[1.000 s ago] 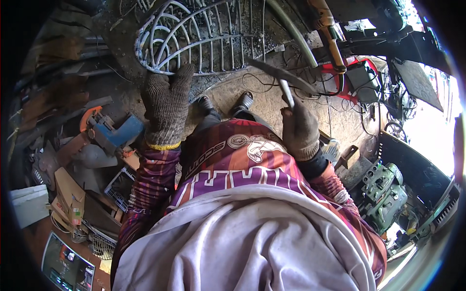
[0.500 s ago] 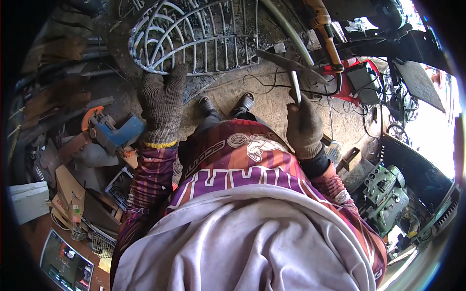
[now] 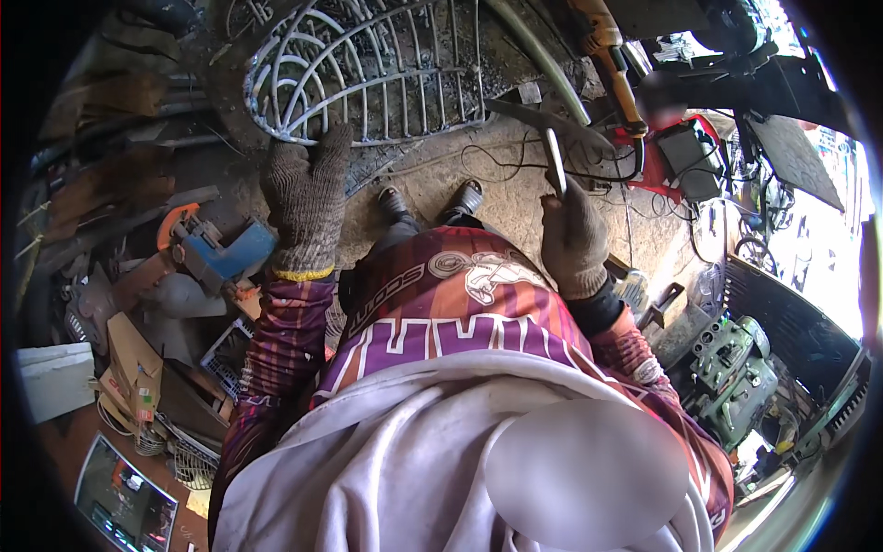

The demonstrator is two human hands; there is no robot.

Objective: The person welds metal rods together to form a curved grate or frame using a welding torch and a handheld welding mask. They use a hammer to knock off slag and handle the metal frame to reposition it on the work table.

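On my feed, the barred metal frame lies on the dark desk. My gloved left hand is at its near edge; I cannot tell whether the fingers close around it. My gloved right hand grips a hammer by its pale handle, the long dark head crosswise. Farther right I see an orange power tool.

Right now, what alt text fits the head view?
Gloved left hand at the near edge of a metal grille; gloved right hand holds a hammer beside it. An orange power tool lies beyond the hammer.
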